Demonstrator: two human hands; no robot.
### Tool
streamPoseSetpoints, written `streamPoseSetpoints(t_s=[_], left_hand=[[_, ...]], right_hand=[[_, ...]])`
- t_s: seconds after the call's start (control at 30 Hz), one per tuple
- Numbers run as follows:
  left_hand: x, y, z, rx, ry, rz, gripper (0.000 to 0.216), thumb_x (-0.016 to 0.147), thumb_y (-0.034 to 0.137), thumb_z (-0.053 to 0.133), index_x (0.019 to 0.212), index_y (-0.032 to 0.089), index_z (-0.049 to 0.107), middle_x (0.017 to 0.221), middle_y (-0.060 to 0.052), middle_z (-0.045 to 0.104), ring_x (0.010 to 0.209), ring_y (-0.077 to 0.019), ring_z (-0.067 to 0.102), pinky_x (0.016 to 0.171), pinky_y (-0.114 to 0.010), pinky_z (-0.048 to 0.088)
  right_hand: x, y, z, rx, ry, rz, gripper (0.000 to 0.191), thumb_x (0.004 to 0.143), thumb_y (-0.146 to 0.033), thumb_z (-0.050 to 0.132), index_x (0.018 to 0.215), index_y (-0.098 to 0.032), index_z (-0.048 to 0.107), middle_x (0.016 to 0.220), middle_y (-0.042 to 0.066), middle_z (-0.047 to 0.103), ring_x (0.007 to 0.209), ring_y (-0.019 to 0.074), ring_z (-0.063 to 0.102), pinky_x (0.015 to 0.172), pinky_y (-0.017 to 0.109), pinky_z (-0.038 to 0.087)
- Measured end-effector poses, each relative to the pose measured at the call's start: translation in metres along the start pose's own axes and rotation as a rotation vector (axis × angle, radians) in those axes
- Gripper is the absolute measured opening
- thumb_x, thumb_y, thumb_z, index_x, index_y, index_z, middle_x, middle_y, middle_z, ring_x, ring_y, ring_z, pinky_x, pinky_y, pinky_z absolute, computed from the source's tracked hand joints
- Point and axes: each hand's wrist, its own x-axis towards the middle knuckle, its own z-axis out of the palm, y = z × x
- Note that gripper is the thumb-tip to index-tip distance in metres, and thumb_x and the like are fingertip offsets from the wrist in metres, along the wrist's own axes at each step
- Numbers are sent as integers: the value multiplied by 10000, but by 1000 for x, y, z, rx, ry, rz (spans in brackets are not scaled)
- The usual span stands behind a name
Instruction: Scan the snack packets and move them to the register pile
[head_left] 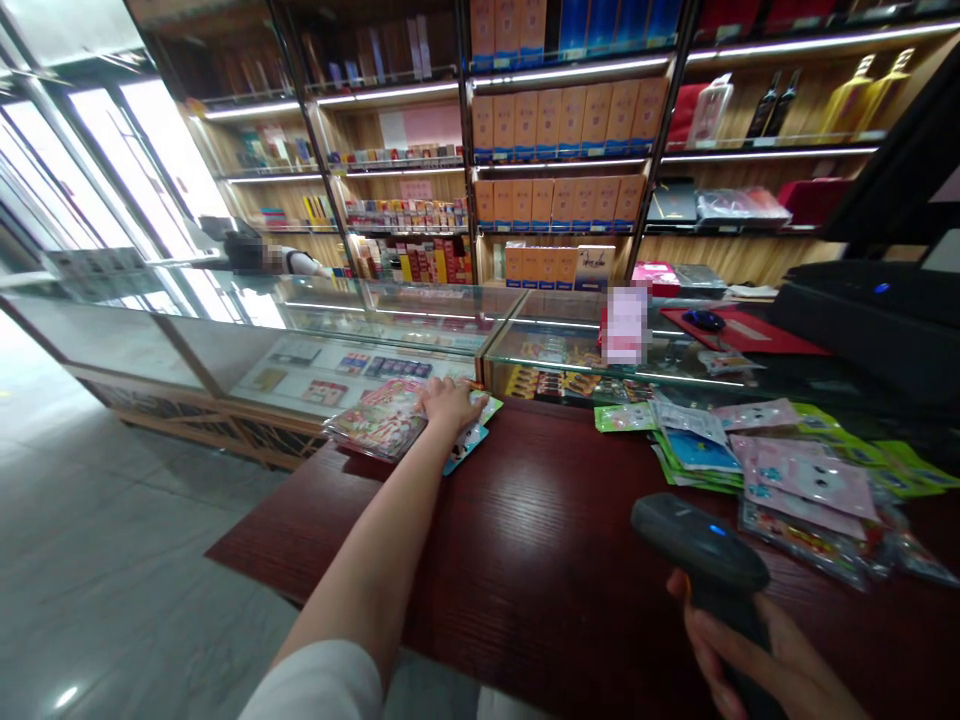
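My left hand [448, 405] reaches out to the far left of the dark wooden counter [525, 520]. Its fingers curl over a pile of flat, colourful plastic packets [382, 418], and the packet under the fingertips is partly covered. Beside that hand, a blue and green packet [466, 447] pokes out from the pile. In my right hand [750, 640], at the lower right, is a black barcode scanner [701, 545] with a lit blue light; the fingers wrap round its handle, and its head points up and left.
Green, pink and clear packets [810, 470] lie heaped on the right. Glass display cases [360, 320] border the counter's back. A phone-like pink object [627, 325], a mouse [703, 319] and a black machine [877, 310] stand there. Another person [255, 255] bends behind the cases at left.
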Motion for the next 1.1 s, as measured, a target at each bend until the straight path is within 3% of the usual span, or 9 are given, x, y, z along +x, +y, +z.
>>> streamPoseSetpoints(t_s=[0.2, 0.33, 0.53, 0.7, 0.8, 0.93, 1.03, 1.1], left_hand=[[-28, 16, 6, 0, 28, 6, 637, 853, 634, 366, 1260, 205, 601, 1432, -195, 448, 1343, -423, 298, 1051, -648, 162], [-47, 32, 9, -34, 48, -23, 616, 852, 619, 381, 1235, 196, 611, 1495, -182, 372, 1378, -407, 261, 1069, -607, 190], [-71, 57, 7, -52, 41, -77, 536, 857, 564, 419, 1196, 203, 624, 1483, -187, 393, 1365, -414, 295, 1035, -631, 238], [-89, 74, 1, -135, -15, -25, 514, 835, 533, 495, 1213, 203, 606, 1444, -219, 425, 1335, -441, 328, 1006, -666, 256], [-83, 77, -4, -145, 30, -3, 571, 843, 518, 507, 1315, 198, 532, 1396, -236, 466, 1314, -442, 348, 1003, -682, 244], [-51, 66, -5, -114, 130, -21, 585, 870, 502, 474, 1373, 204, 478, 1400, -213, 475, 1349, -415, 315, 1068, -659, 170], [-27, 51, 1, -148, 2, -17, 648, 840, 571, 482, 1404, 255, 454, 1481, -176, 402, 1379, -445, 266, 1059, -693, 149], [-20, 44, 6, -158, -70, -26, 666, 826, 600, 481, 1410, 282, 451, 1466, -162, 432, 1354, -459, 311, 1054, -714, 117]], right_hand=[[-14, -8, 10, -31, 33, -3, 609, 579, -643, 799, 963, -213, 603, 588, -40, 574, 432, 109, 483, 420, 254, 387], [-17, -5, 10, -50, 45, -16, 620, 570, -653, 795, 957, -214, 589, 570, -46, 564, 416, 106, 461, 406, 253, 368], [-15, -1, 0, -62, -20, -14, 659, 562, -689, 776, 967, -211, 574, 573, -42, 564, 416, 117, 479, 408, 262, 375], [-15, -2, -3, -58, -46, -46, 605, 617, -675, 755, 967, -209, 593, 608, -42, 557, 431, 110, 479, 413, 258, 385], [-12, -2, -5, -41, -50, -57, 563, 664, -648, 740, 989, -212, 593, 621, -41, 557, 437, 105, 472, 415, 253, 388], [-9, -3, -8, -41, -43, -58, 576, 650, -654, 745, 990, -213, 599, 620, -34, 563, 432, 116, 482, 410, 261, 395], [-12, -4, -10, -38, -18, -39, 573, 649, -642, 755, 1000, -214, 605, 622, -29, 569, 439, 122, 496, 415, 263, 401], [-14, -3, -12, -35, -14, -46, 559, 665, -632, 751, 1010, -217, 606, 625, -27, 573, 450, 122, 501, 424, 264, 409]])
